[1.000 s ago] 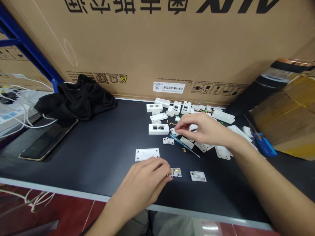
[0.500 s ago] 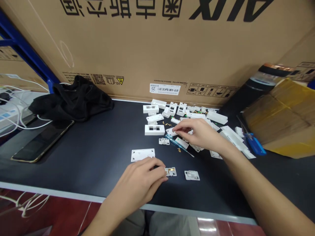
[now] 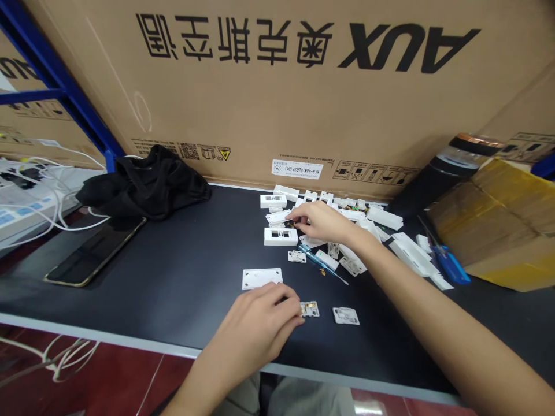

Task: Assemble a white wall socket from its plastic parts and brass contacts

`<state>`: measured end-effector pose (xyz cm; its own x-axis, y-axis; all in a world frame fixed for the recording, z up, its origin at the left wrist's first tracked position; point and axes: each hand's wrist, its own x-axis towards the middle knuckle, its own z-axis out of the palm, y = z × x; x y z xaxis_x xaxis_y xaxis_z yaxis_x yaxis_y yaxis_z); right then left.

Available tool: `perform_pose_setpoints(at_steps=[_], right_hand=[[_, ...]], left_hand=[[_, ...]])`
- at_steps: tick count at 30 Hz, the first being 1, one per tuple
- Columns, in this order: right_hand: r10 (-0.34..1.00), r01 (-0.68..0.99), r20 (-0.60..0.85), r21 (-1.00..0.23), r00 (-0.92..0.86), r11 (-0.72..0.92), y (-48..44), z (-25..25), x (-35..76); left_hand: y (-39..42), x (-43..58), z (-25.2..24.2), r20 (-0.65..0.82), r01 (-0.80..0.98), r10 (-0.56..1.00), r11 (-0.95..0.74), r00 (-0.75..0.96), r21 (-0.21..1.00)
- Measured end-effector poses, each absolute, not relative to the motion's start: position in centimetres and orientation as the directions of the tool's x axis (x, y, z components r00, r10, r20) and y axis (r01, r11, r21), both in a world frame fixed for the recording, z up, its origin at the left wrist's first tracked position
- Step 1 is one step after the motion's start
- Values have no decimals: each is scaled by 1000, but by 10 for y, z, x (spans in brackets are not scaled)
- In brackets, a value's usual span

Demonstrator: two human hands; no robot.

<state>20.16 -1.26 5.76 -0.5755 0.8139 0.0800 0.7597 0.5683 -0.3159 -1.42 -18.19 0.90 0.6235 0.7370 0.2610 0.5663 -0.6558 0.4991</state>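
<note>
My left hand [image 3: 266, 320] is closed on the left end of a small white plastic housing [image 3: 309, 309] with brass contacts inside, which lies on the table. Just beyond its knuckles is a flat white plate [image 3: 262, 278] with corner holes. A similar small white housing [image 3: 346, 316] rests to the right, untouched. My right hand [image 3: 323, 222] reaches into the pile of parts, thumb and forefinger pinched low over small brass pieces [image 3: 293, 225]; what lies between the fingertips is too small to make out. Near it are a white frame [image 3: 281, 236] and a blue translucent screwdriver [image 3: 318, 258].
More white plastic parts [image 3: 414, 254] spread toward the back right. Beyond them are a blue-handled screwdriver [image 3: 451, 264], a black bottle [image 3: 427, 173] and a taped carton [image 3: 498, 225]. A phone [image 3: 95, 251], black cloth [image 3: 147, 182] and power strip [image 3: 26, 205] occupy the left. A big carton [image 3: 243, 110] walls the back.
My right hand has moved left, from a white plate near the screwdriver to the small brass pieces. My left hand stays on the housing. The camera view has tilted up slightly.
</note>
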Motion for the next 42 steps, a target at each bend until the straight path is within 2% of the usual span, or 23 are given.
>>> perform_pose_setpoints(at_steps=[15, 28, 32, 36, 38, 42], right_hand=[[836, 813, 48, -210, -546, 543, -20, 48, 200], [826, 817, -126, -286, -550, 501, -10, 72, 190], [823, 800, -74, -300, -563, 520, -23, 86, 211], [788, 717, 158, -338, -595, 609, -73, 97, 242], [802, 696, 230, -403, -551, 594, -111, 95, 253], [852, 637, 266, -573, -451, 516, -180, 72, 257]], left_hand=[[-186, -15, 16, 214, 578, 749, -631, 627, 517], [-186, -14, 17, 198, 587, 773, -598, 603, 546], [-188, -14, 17, 192, 595, 779, -590, 597, 545], [-190, -16, 15, 184, 596, 788, -576, 588, 560], [-190, -16, 14, 186, 590, 787, -574, 588, 567], [-189, -15, 16, 153, 600, 780, -576, 607, 556]])
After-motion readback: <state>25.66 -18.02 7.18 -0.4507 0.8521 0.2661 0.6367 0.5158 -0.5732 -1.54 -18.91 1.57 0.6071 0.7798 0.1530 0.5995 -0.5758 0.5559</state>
